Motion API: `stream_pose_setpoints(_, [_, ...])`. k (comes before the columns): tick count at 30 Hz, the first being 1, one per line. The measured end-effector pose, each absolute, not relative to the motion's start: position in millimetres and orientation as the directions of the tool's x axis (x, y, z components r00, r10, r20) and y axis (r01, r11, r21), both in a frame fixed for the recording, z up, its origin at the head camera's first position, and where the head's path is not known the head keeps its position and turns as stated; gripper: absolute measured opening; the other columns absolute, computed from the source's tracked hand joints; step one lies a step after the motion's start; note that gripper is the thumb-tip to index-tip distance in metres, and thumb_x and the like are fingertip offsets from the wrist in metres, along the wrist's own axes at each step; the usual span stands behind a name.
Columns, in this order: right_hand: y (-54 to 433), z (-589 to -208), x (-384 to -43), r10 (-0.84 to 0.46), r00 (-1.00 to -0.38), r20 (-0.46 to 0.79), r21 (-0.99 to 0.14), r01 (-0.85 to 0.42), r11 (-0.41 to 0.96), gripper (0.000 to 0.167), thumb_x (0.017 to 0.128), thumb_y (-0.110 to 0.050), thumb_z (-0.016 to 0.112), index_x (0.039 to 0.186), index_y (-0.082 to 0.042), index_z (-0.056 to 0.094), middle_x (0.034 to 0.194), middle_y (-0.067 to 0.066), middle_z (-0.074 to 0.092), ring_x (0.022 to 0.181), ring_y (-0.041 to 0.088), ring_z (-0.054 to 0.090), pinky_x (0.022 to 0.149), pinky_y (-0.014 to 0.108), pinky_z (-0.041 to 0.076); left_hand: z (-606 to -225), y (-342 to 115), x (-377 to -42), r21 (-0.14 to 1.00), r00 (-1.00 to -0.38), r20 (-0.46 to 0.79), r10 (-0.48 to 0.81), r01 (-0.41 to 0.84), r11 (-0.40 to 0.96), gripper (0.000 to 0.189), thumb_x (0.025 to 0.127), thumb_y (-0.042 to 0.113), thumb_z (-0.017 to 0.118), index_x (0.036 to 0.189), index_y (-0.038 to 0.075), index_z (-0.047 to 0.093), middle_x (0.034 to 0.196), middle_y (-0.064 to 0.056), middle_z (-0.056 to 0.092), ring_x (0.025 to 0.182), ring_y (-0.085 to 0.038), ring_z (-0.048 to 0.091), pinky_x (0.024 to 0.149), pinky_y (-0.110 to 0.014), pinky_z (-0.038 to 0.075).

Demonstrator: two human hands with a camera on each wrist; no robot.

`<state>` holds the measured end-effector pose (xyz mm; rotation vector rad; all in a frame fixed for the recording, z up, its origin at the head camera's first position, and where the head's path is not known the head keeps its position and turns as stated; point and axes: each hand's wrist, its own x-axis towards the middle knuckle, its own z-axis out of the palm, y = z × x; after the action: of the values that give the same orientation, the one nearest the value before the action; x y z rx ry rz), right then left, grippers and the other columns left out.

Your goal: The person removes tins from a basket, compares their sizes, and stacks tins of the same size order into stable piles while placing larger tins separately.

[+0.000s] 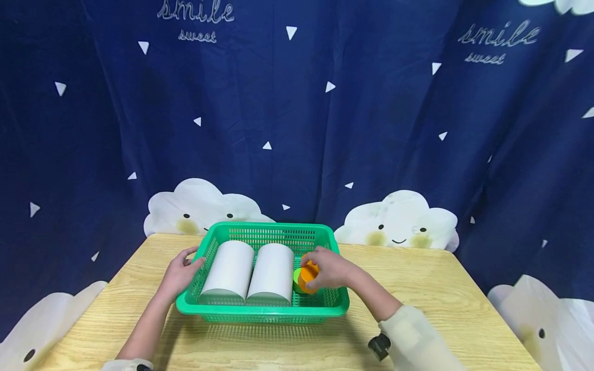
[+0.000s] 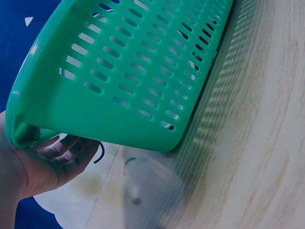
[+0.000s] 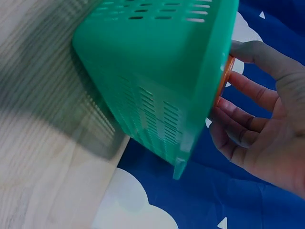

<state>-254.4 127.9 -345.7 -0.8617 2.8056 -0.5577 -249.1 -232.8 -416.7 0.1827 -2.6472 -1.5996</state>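
Observation:
A green plastic basket (image 1: 260, 310) with slotted walls sits on the wooden table. My left hand (image 1: 178, 273) holds its left rim, thumb over the edge; in the left wrist view, the fingers (image 2: 71, 155) curl beneath the rim. Inside the right end of the basket, my right hand (image 1: 331, 268) pinches an orange round piece (image 1: 306, 278). Only a thin edge of that orange round piece (image 3: 225, 81) shows past the rim in the right wrist view. A bright green round piece (image 1: 297, 278) lies partly behind it. Two white cylinders (image 1: 230, 268) lie side by side in the basket, left of my right hand.
The pale wooden table (image 1: 417, 293) extends on both sides of the basket and in front of it. Behind the table hangs a dark blue curtain (image 1: 278, 103) with white triangles and smiling clouds. The basket's far side stands near the table's back edge.

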Motion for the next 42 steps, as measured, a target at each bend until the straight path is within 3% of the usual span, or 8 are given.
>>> stream_pose_setpoints(8, [133,-337,-256,-0.551,-0.834,-0.027,-0.394,-0.498,0.773,0.04,0.071,-0.019,0.075,0.109,-0.012,0.065,0.104,0.006,0.055,0.095,0.02,0.05,0.076,0.032,0.047,-419,-233,-249,0.891,-0.992,-0.034,-0.124,-0.086,0.447,0.059,0.097,0.03,0.047,0.144,0.0,0.028,0.127,-0.033,0.049,0.098,-0.032,0.062,0.073,-0.036,0.055])
stream_pose_setpoints(16, [136,-327,-256,-0.551,-0.834,-0.014,-0.388,-0.503,0.772,0.037,0.073,-0.016,0.074,0.108,-0.009,0.065,0.099,0.006,0.054,0.083,0.017,0.048,0.07,0.029,0.045,-420,-234,-250,0.898,-0.992,-0.032,-0.122,-0.082,0.433,0.059,0.097,0.029,0.048,0.144,0.0,0.027,0.127,-0.033,0.05,0.097,-0.028,0.063,0.073,-0.035,0.055])
stream_pose_setpoints(34, [152,-318,-265,-0.528,-0.848,0.035,-0.339,-0.507,0.792,0.039,0.07,-0.018,0.075,0.107,-0.01,0.065,0.102,0.008,0.057,0.093,0.022,0.052,0.077,0.032,0.046,-418,-234,-249,0.897,-0.992,-0.031,-0.126,-0.083,0.435,0.06,0.097,0.03,0.048,0.144,0.0,0.028,0.125,-0.032,0.052,0.093,-0.025,0.063,0.073,-0.034,0.055])
stream_pose_setpoints(42, [162,-314,-263,-0.502,-0.864,0.04,-0.338,-0.484,0.807,0.039,0.072,-0.02,0.076,0.108,-0.01,0.065,0.1,0.008,0.056,0.09,0.021,0.053,0.076,0.032,0.047,-419,-234,-249,0.892,-0.992,-0.033,-0.125,-0.086,0.443,0.06,0.097,0.029,0.048,0.144,-0.001,0.027,0.125,-0.033,0.051,0.095,-0.027,0.063,0.073,-0.035,0.055])
